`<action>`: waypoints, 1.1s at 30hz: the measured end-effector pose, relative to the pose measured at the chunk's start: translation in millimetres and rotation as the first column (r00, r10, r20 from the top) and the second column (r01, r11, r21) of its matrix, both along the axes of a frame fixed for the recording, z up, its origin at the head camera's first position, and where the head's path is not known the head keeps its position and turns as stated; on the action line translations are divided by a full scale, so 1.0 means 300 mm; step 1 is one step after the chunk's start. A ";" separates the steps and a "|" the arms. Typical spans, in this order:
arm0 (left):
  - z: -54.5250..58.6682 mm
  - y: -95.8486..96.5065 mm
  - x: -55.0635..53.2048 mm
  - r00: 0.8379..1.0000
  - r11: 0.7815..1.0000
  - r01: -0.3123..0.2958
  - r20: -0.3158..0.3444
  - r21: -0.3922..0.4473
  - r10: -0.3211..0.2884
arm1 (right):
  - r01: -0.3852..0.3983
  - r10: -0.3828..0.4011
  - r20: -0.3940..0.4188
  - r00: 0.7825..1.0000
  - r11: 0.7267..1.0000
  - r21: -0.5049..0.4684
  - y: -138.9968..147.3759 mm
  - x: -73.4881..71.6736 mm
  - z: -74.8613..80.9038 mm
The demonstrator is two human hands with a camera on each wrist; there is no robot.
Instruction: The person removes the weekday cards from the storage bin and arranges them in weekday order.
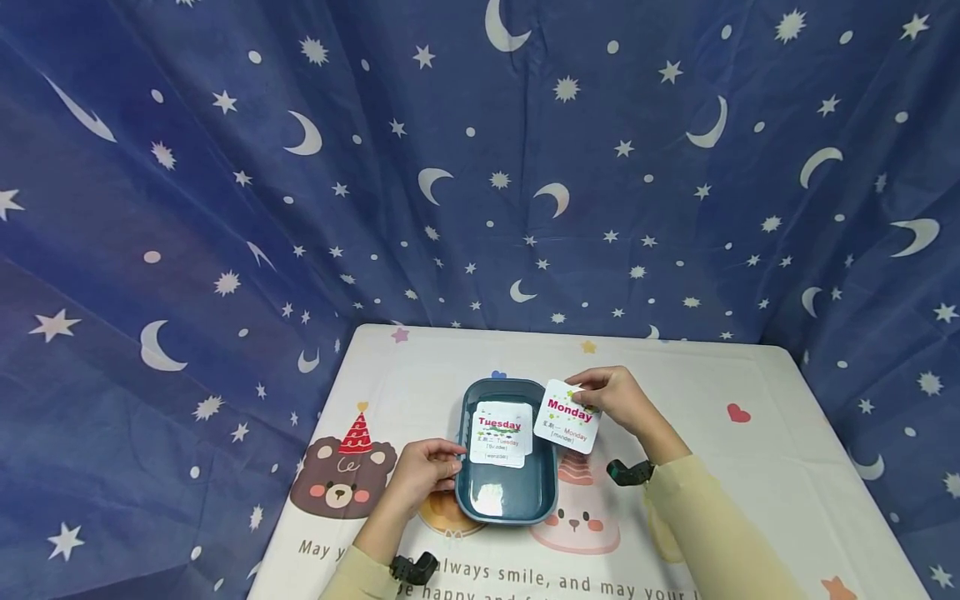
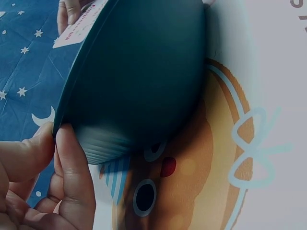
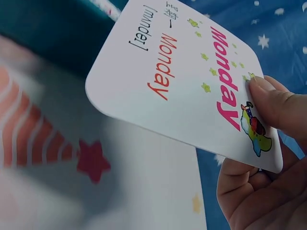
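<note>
My left hand pinches the left rim of a dark teal plastic tray; the left wrist view shows thumb and fingers on either side of the rim. Inside the tray lies a white card reading Tuesday, overlapping another card whose lower edge peeks out. Just over the tray's right edge, a white rounded card reading Monday is pinched in my right hand. The right wrist view shows the thumb on the card's printed face and the other fingers behind it.
A white tablecloth with printed bears, a heart, stars and lettering covers the table. Behind and to the sides hangs a blue curtain with moons and stars. Dark wrist cameras sit on both wrists.
</note>
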State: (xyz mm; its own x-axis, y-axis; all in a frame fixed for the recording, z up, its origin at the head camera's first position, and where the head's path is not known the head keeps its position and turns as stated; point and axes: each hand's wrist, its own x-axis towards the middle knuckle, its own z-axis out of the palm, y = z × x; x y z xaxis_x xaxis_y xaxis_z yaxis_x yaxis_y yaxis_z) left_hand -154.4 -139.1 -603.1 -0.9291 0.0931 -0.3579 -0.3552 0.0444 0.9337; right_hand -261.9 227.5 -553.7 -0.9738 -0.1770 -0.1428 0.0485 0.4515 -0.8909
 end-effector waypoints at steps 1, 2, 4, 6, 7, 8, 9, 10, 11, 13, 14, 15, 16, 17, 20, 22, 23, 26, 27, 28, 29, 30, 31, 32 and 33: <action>-0.001 0.000 0.000 1.000 1.000 0.000 0.000 0.001 0.000 | 0.008 -0.008 0.009 1.000 1.000 0.003 0.012 -0.006 -0.005; -0.002 -0.001 0.000 1.000 1.000 0.001 0.000 0.004 -0.001 | 0.016 -0.016 0.018 1.000 1.000 0.005 0.023 -0.011 -0.009; -0.004 -0.002 0.001 1.000 1.000 0.001 -0.001 0.010 -0.001 | 0.024 -0.024 0.030 0.999 1.000 0.014 0.045 -0.021 -0.020; -0.004 -0.003 0.002 1.000 1.000 0.003 -0.004 0.008 -0.003 | 0.029 -0.030 0.041 0.999 0.999 0.018 0.067 -0.030 -0.031; -0.005 -0.003 0.002 1.000 1.000 0.003 -0.003 0.007 -0.003 | 0.029 -0.030 0.047 0.998 0.999 0.017 0.077 -0.035 -0.036; -0.005 -0.004 0.002 1.000 1.000 0.004 -0.005 0.007 -0.004 | 0.031 -0.032 0.053 0.998 0.999 0.018 0.086 -0.039 -0.042; -0.004 -0.004 0.001 1.000 1.000 0.005 -0.006 0.006 -0.005 | 0.030 -0.031 0.057 0.998 0.999 0.020 0.095 -0.043 -0.047; -0.005 -0.005 0.001 1.000 1.000 0.007 -0.007 0.004 -0.007 | 0.030 -0.032 0.060 0.998 0.999 0.022 0.104 -0.048 -0.052; -0.004 -0.005 0.000 1.000 1.000 0.008 -0.005 0.007 -0.008 | 0.030 -0.031 0.061 0.998 0.999 0.027 0.112 -0.052 -0.057; -0.003 -0.004 -0.001 1.000 1.000 0.013 -0.008 0.013 -0.013 | 0.032 -0.035 0.065 0.997 0.999 0.041 0.126 -0.061 -0.065; -0.003 -0.003 -0.001 1.000 1.000 0.014 -0.009 0.016 -0.014 | 0.031 -0.034 0.065 0.997 0.998 0.052 0.132 -0.066 -0.070; -0.003 -0.003 -0.001 1.000 1.000 0.014 -0.008 0.020 -0.014 | 0.028 -0.032 0.066 0.997 0.998 0.060 0.137 -0.071 -0.074; -0.002 -0.002 -0.001 1.000 1.000 0.014 -0.008 0.021 -0.014 | 0.028 -0.033 0.070 0.997 0.997 0.067 0.141 -0.075 -0.079; -0.001 -0.002 0.000 1.000 1.000 0.015 -0.009 0.023 -0.014 | 0.028 -0.034 0.075 0.997 0.997 0.074 0.145 -0.079 -0.084; 0.001 0.000 0.002 1.000 1.000 0.009 -0.006 0.020 -0.008 | 0.026 -0.034 0.087 0.996 0.995 0.093 0.147 -0.092 -0.105; 0.002 0.000 0.004 1.000 1.000 0.009 -0.009 0.013 -0.009 | 0.032 -0.042 0.096 0.995 0.994 0.105 0.143 -0.098 -0.122; 0.003 0.001 0.005 1.000 1.000 0.009 -0.012 0.010 -0.008 | 0.038 -0.049 0.100 0.994 0.993 0.114 0.140 -0.102 -0.130; 0.004 0.001 0.008 1.000 1.000 0.007 -0.014 0.005 -0.007 | 0.045 -0.059 0.107 0.993 0.990 0.135 0.128 -0.108 -0.153; 0.004 0.001 0.008 1.000 1.000 0.007 -0.014 0.006 -0.006 | 0.047 -0.062 0.105 0.993 0.989 0.141 0.122 -0.110 -0.160; 0.001 0.000 0.007 1.000 1.000 0.007 -0.019 0.008 -0.007 | 0.046 -0.062 0.103 0.993 0.988 0.149 0.116 -0.110 -0.166; 0.003 0.000 0.007 1.000 1.000 0.005 -0.015 0.012 -0.005 | 0.050 -0.065 0.101 0.993 0.987 0.153 0.110 -0.112 -0.171; 0.003 -0.001 0.007 1.000 1.000 0.004 -0.014 0.015 -0.004 | 0.044 -0.059 0.094 0.994 0.987 0.158 0.105 -0.112 -0.176; 0.003 -0.002 0.007 1.000 1.000 0.004 -0.013 0.018 -0.004 | 0.047 -0.062 0.092 0.994 0.986 0.160 0.098 -0.114 -0.180; 0.004 -0.003 0.006 1.000 1.000 0.004 -0.012 0.020 -0.004 | 0.049 -0.064 0.091 0.994 0.986 0.161 0.092 -0.116 -0.186; 0.004 -0.003 0.006 1.000 1.000 0.004 -0.011 0.022 -0.004 | 0.052 -0.067 0.090 0.994 0.986 0.161 0.086 -0.117 -0.191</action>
State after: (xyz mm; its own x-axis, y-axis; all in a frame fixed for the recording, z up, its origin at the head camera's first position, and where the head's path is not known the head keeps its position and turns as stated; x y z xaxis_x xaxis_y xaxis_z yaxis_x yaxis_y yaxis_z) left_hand -152.7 -140.1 -601.8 -0.9325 0.1046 -0.3456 -0.3450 0.0248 0.9383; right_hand -297.0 253.3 -610.9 -0.9627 -0.0870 -0.2563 0.1601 0.5802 -0.7986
